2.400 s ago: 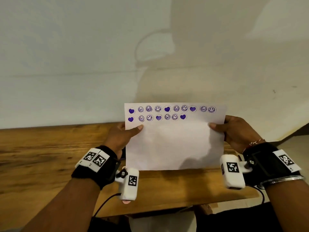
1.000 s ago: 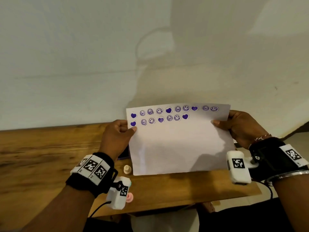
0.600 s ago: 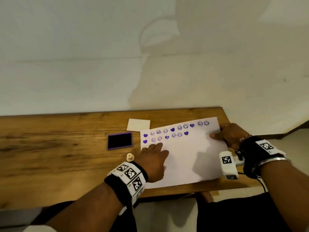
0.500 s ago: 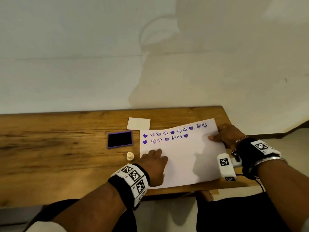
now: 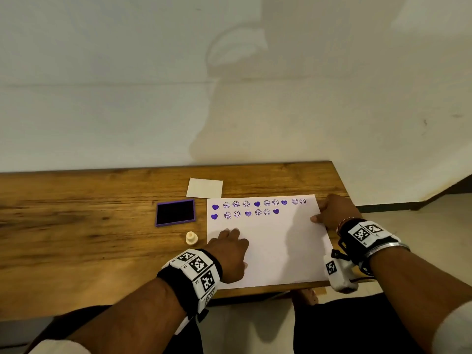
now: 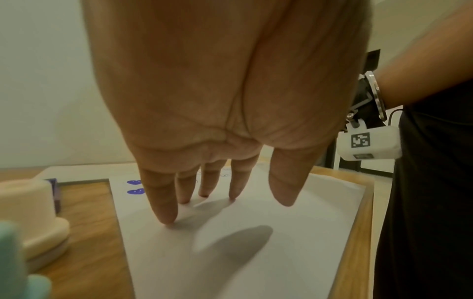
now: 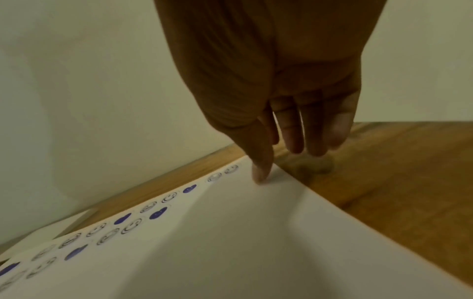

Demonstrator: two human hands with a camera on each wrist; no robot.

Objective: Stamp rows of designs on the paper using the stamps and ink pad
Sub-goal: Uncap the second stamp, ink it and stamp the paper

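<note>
The paper (image 5: 275, 246) is lying flat on the right end of the wooden bench (image 5: 76, 238), its near edge sitting just inside the bench's near edge and its right side running close to the bench's right end. Two rows of purple hearts and smiley faces are running along its far edge; the second row is stopping partway across, and the sheet below the rows is blank. The left hand (image 5: 229, 254) is resting on the paper near its left edge, grip apart, straight fingertips (image 6: 167, 219) pressing the sheet. The right hand (image 5: 334, 213) is sitting at the paper's right edge, grip also apart, its thumb touching the sheet while the other fingers (image 7: 317, 137) are hanging over bare wood. The open ink pad (image 5: 175, 212) is lying just left of the paper's far corner, a cream stamp (image 5: 191, 238) is standing upright near it, just beside the paper's left edge, and a pale card (image 5: 204, 188) is lying beyond. The bench to the left is showing bare wood
</note>
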